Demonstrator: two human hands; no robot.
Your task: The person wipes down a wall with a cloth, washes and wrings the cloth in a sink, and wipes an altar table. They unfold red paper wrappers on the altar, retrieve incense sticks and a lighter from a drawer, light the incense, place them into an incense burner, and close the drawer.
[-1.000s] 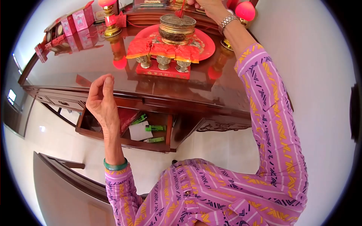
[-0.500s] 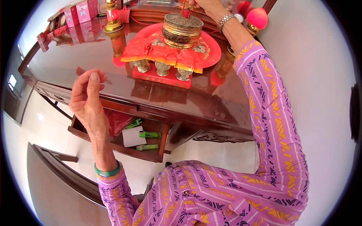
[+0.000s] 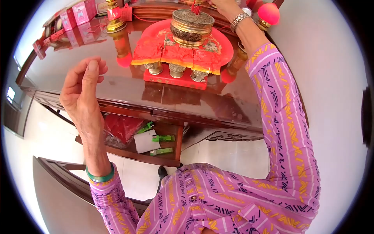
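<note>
My right hand (image 3: 225,7) reaches over the altar table at the top edge, its fingers partly cut off by the frame. It is beside red incense sticks (image 3: 196,7) standing in a brass incense burner (image 3: 192,28); whether it holds anything is hidden. The burner rests on a red round tray (image 3: 226,46). My left hand (image 3: 83,84) is raised above the table's front edge, fingers curled with the thumb against them and nothing visible in them. Below it is a pulled-out drawer (image 3: 177,146) with green lighters (image 3: 163,138), a white pad (image 3: 147,141) and red plastic packaging (image 3: 122,126).
Red paper sheets (image 3: 177,56) lie over several small metal cups on a red stand (image 3: 171,79). A gold lamp base (image 3: 115,25) and pink boxes (image 3: 83,12) are at the left back, a red lamp (image 3: 269,14) at the right. A chair (image 3: 58,187) stands lower left.
My right hand has shifted slightly right, away from the incense sticks. My left hand has moved up and left. The view has shifted a little, so the table and drawer appear further right.
</note>
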